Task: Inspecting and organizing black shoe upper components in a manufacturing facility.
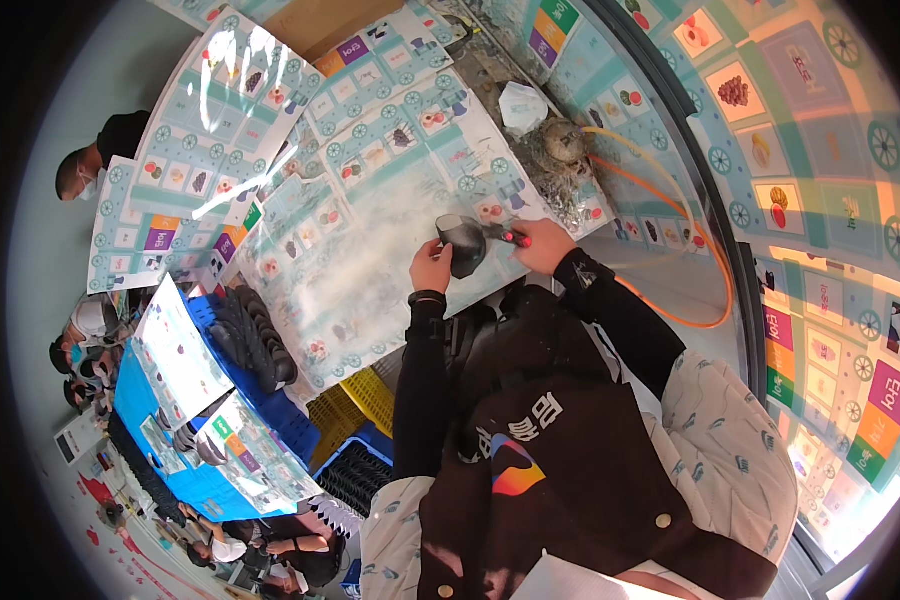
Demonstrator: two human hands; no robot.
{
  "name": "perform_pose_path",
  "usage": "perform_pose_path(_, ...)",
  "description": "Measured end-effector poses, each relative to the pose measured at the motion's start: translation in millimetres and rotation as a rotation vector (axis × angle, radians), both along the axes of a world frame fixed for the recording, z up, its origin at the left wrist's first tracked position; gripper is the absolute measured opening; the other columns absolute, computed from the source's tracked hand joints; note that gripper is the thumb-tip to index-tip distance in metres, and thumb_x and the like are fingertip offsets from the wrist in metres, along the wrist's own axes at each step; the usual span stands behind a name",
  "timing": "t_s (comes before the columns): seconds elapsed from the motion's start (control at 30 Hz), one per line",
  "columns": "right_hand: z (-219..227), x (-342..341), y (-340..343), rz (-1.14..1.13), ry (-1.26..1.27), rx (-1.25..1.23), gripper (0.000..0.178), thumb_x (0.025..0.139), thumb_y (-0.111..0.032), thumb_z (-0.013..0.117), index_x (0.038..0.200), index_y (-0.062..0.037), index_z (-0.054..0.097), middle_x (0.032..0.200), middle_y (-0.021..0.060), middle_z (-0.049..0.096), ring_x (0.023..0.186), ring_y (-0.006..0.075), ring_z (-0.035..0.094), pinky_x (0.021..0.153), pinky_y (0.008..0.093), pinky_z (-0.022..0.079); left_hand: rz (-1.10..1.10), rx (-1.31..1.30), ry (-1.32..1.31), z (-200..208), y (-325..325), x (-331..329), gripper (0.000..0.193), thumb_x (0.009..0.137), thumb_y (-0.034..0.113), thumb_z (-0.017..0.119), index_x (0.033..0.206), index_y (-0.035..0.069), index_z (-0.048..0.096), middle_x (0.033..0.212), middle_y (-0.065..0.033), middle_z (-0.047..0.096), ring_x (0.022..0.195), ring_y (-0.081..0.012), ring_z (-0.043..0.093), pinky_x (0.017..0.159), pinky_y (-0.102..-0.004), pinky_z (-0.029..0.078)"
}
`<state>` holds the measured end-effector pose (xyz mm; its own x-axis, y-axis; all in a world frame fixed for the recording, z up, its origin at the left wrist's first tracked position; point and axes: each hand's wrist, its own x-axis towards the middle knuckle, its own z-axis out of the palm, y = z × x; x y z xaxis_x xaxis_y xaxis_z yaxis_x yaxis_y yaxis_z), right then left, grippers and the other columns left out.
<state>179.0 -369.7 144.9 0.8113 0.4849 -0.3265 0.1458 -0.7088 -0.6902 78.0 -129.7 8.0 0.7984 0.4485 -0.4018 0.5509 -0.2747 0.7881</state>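
Left hand [432, 268]: fingers pinched on side of black rounded shell [467, 256]. Shell located over worktable [375, 262], close to near edge, toward right corner. Right hand [545, 247]: curled closed around black-and-red hand tool [522, 240], directed at shell; contact indeterminable. Dark curved pieces [258, 340] stacked beside left near corner. Orange hose [726, 285] looped beyond right edge.

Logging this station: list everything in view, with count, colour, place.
rounded piece: 1, black, in left hand
tool: 1, red and black, in right hand
table: 1, teal-white patterned cover, below hands
panels: several, teal-white, around table
hose: 1 clearly, orange, right of table
dark pieces: several, black, left of table
crates: several, yellow and blue, near left
other people: several, mixed clothing, far left
apron: 1, brown, on torso
hands: 2, bare, black-sleeved, above table
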Motion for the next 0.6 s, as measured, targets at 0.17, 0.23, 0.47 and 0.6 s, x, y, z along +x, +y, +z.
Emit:
perform_pose_path(0.17,3,-18,1,0.181,0.13,-0.096,0.021,0.077,-0.018,0.057,0.094,-0.0096,0.066,0.088,0.0226,0.067,0.091,0.0454,0.063,0.079,0.0549,0.05,0.037,-0.005,0.011,-12,13,-7,0.044,0.091,0.029,0.072,0.124,0.0,0.067,0.102,-0.014,0.074,0.082,-0.0196,0.072,0.069,-0.0327,0.06)
perform_pose_path(0.23,6,-21,7,0.075,0.118,-0.075,0.022,0.077,-0.018,0.057,0.094,-0.0095,0.067,0.089,0.0223,0.068,0.092,0.0452,0.063,0.08,0.0542,0.05,0.08,-0.122,0.019,-13,15,-8,0.041,0.092,0.027,0.071,0.123,0.0,0.068,0.103,-0.0144,0.073,0.084,-0.0204,0.072,0.07,-0.0327,0.061)
perform_pose_path(0.47,3,-23,11,0.171,0.154,-0.091,0.026,0.077,-0.018,0.057,0.098,-0.0111,0.07,0.091,0.0213,0.069,0.092,0.0436,0.065,0.08,0.053,0.051,0.052,-0.149,0.04,-13,15,-7,0.04,0.092,0.026,0.071,0.121,-0.002,0.068,0.105,-0.0154,0.073,0.087,-0.02,0.071,0.07,-0.0319,0.061)
perform_pose_path(0.6,6,-19,12,0.089,0.136,-0.062,0.026,0.078,-0.019,0.057,0.099,-0.0118,0.07,0.091,0.0206,0.07,0.092,0.0433,0.065,0.081,0.0523,0.052,0.039,-0.04,-0.016,-15,11,-6,0.04,0.09,0.026,0.073,0.119,-0.002,0.068,0.101,-0.0145,0.074,0.084,-0.0196,0.072,0.068,-0.0324,0.061)
